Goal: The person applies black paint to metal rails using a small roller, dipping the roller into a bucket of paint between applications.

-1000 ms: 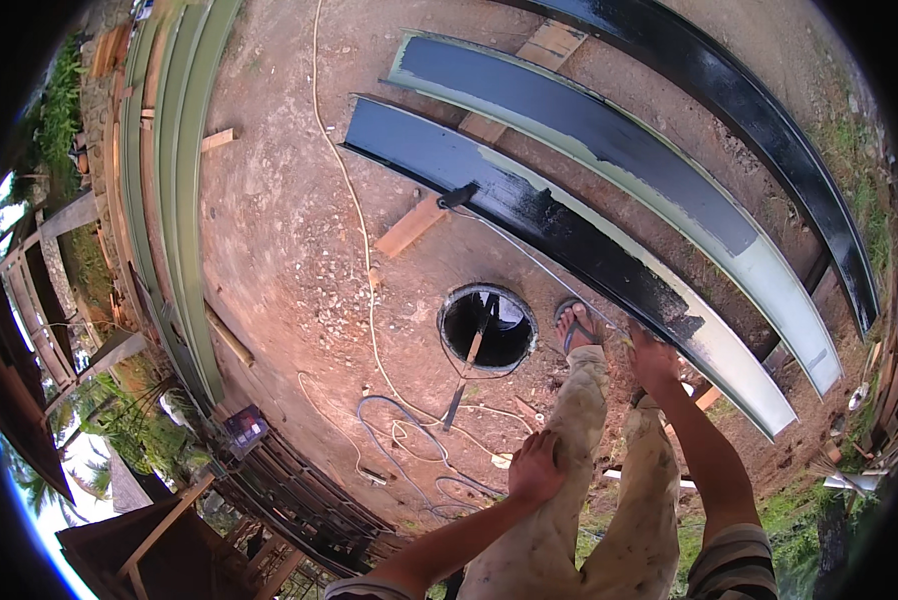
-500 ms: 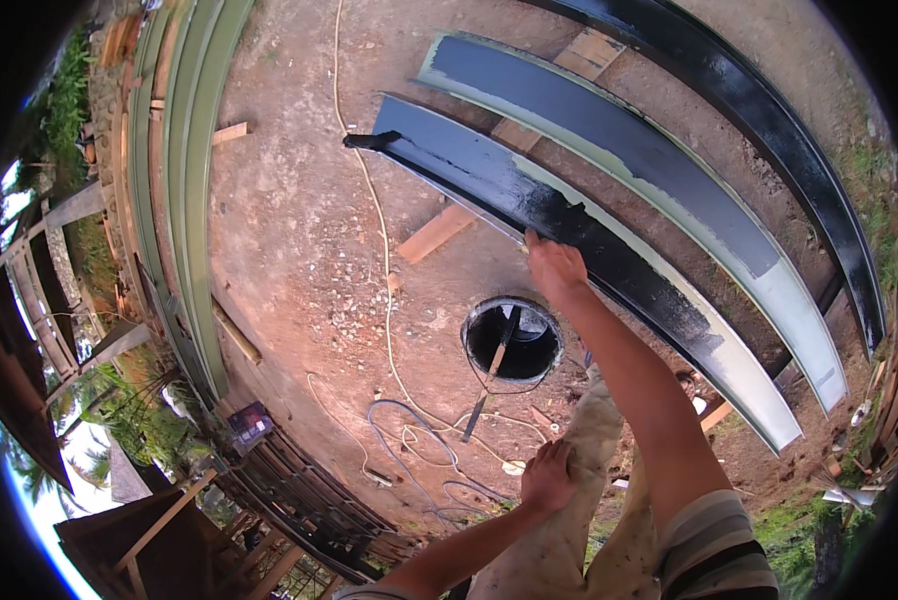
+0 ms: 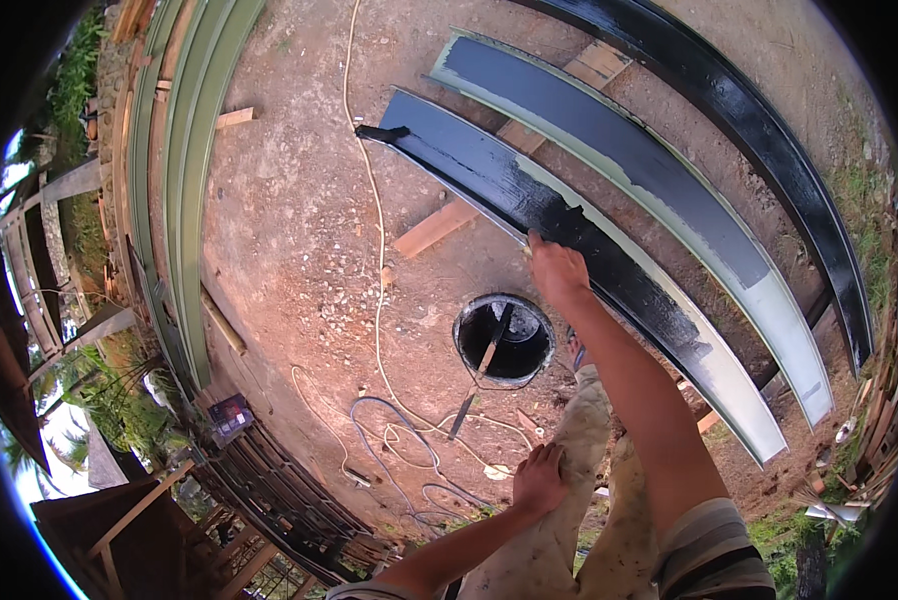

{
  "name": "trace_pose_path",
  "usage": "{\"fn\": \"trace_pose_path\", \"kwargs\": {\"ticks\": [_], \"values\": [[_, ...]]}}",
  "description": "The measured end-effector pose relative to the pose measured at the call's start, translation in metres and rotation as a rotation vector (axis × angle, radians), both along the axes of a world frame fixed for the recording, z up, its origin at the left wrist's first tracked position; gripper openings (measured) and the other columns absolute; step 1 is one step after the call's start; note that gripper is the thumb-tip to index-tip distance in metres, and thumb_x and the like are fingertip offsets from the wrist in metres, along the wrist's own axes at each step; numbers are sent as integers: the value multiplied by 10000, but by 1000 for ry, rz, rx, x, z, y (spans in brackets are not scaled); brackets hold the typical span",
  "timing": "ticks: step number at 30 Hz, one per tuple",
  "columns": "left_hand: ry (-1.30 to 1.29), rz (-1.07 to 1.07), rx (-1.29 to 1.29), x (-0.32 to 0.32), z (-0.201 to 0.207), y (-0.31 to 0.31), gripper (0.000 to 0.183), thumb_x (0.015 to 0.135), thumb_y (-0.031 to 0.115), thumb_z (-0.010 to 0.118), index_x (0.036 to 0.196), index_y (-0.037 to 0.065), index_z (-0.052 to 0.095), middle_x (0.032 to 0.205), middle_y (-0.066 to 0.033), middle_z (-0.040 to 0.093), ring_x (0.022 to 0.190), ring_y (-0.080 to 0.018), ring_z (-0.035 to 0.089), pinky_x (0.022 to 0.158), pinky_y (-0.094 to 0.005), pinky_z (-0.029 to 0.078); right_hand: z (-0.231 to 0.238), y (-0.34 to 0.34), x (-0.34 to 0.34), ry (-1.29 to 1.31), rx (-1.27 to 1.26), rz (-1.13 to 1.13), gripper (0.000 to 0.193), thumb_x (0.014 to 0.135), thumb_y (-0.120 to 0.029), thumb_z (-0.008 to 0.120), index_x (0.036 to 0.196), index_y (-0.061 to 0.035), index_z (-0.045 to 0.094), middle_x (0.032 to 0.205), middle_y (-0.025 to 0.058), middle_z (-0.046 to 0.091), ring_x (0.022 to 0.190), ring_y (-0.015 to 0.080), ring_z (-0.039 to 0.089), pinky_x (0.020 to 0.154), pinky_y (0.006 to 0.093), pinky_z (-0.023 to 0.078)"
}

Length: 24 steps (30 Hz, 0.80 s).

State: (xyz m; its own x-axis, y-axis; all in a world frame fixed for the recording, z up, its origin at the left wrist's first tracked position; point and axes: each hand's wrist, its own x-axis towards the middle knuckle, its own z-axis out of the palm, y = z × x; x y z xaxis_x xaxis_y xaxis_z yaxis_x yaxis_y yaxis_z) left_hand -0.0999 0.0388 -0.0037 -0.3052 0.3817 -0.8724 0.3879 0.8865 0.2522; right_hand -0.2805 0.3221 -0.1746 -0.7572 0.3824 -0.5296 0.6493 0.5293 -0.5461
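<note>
Holding the roller (image 3: 384,133), which reaches the end of the near beam (image 3: 641,272), the right hand (image 3: 559,270) hides part of it; the left hand (image 3: 540,479) lies on a leg (image 3: 583,425). The bucket (image 3: 460,345) looks dark and unclear inside.

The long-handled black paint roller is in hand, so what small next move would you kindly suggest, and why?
I would probably draw the long-handled black paint roller rightward along the nearest black-and-pale metal beam: the roller, gripped farther right by the right hand, has its head at that beam's left end.
</note>
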Motion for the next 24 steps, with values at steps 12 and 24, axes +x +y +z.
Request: {"fn": "trace_pose_path", "kwargs": {"ticks": [12,24], "values": [[59,-17,12,41,7,-8,611,853,234,664,1432,65,564,1482,-139,597,1423,-321,526,1154,-501,458,28,1,-39,27,-884,-203,459,1107,-459,559,1102,-1,594,679,100,608,496,171,597,457,385,475],[168,-43,11,111,11,-30,580,885,281,647,1416,61,571,1461,-139,596,1449,-324,497,1161,-515,433,98,8,325,-238,-891,-354,449,1110,-468,560,1108,-23,621,659,54,614,502,141,577,488,348,469]]}}
